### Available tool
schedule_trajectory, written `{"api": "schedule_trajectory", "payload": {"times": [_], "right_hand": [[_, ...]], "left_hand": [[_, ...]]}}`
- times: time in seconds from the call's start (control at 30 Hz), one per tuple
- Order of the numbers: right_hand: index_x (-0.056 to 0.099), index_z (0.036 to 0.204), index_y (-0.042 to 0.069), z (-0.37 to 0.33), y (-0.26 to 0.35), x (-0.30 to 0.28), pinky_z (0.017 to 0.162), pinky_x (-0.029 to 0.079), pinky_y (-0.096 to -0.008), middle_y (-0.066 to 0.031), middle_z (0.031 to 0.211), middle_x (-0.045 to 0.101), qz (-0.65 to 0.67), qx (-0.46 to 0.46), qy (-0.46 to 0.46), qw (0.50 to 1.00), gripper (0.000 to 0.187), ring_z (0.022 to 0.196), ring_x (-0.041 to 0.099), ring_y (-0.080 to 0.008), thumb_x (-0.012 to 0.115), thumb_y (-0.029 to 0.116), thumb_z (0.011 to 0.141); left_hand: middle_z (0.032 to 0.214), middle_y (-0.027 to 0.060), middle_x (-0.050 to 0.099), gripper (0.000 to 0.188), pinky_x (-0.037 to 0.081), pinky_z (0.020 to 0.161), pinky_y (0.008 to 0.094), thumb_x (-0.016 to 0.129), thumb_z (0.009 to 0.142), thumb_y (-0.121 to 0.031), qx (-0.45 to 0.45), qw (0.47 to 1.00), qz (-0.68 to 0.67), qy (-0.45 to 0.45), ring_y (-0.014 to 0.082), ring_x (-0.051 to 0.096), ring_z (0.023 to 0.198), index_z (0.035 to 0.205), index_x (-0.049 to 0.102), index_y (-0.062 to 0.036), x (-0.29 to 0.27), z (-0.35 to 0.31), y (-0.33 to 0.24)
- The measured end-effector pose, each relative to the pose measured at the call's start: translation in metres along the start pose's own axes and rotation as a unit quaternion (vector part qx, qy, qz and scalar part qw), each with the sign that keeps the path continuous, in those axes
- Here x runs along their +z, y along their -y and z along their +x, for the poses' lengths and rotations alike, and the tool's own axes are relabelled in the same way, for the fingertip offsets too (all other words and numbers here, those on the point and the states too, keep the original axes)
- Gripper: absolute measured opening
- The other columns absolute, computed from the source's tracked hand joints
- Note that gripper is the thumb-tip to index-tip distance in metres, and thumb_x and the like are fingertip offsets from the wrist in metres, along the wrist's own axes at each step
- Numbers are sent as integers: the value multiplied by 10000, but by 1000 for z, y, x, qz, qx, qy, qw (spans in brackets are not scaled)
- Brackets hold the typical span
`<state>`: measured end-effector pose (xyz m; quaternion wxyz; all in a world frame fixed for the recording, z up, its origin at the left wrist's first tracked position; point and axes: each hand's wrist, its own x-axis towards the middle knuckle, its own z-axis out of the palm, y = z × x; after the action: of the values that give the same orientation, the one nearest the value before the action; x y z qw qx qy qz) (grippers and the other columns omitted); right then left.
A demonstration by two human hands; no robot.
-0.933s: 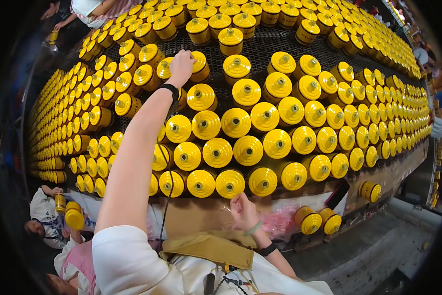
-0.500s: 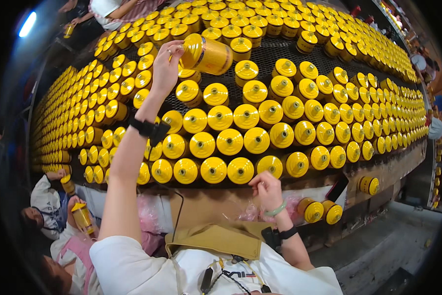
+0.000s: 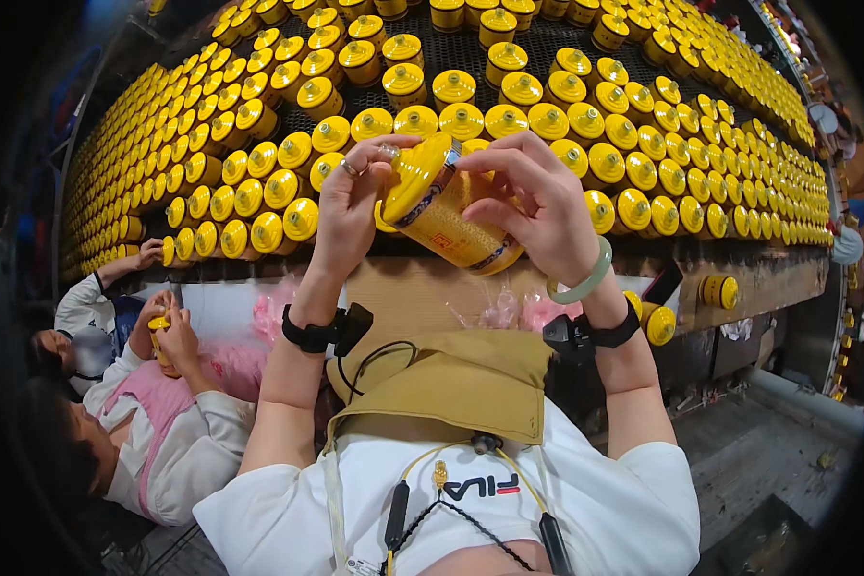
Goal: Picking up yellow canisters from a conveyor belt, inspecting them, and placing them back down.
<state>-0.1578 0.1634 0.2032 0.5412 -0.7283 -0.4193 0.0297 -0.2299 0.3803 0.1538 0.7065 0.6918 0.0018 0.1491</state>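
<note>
A yellow, gold-patterned canister (image 3: pixel 451 226) with a domed yellow lid and blue bands is held tilted in front of my chest. My left hand (image 3: pixel 360 187) pinches the small clear knob on its lid, with a ring on one finger. My right hand (image 3: pixel 533 197), with a pale green bangle at the wrist, curls round the canister's other side. Its index fingertip touches just below the lid rim, beside a small silvery patch (image 3: pixel 453 154). Some of the right fingers are hidden behind the canister. Just beyond my hands stand rows of similar yellow canisters (image 3: pixel 461 120).
Brown cardboard (image 3: pixel 393 293) lines the near table edge, with pink plastic wrap (image 3: pixel 547 312) on it. Several canisters lie on their sides at the right, near a dark phone-like slab (image 3: pixel 662 285). At the left, a person in a pink apron (image 3: pixel 168 422) handles a canister; another person reaches toward the rows.
My left hand has brought the canister from over the far rows back toward my chest. My right hand has risen from the near row to the canister. The view has tilted downward.
</note>
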Motion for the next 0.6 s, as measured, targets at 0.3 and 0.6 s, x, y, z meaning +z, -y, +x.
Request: {"api": "schedule_trajectory", "payload": {"times": [0.3,0.6], "right_hand": [[667,1095,97,-31,36,18,613,436,-258,-42,927,543,8,16,15,1000,396,693,507,-132,806,122,725],[675,994,82,-50,29,28,607,429,-250,-27,889,571,61,25,11,998,296,682,523,-117,793,70,723]], "left_hand": [[1175,103,628,113,446,839,244,460,978,-34,25,999,-3,24,89,544,914,943,565,-14,-8,-47,-17],[1156,127,645,77,451,883,285,491,949,-8,30,997,29,69,168,587,1011,930,565,-16,-11,-72,-21]]}}
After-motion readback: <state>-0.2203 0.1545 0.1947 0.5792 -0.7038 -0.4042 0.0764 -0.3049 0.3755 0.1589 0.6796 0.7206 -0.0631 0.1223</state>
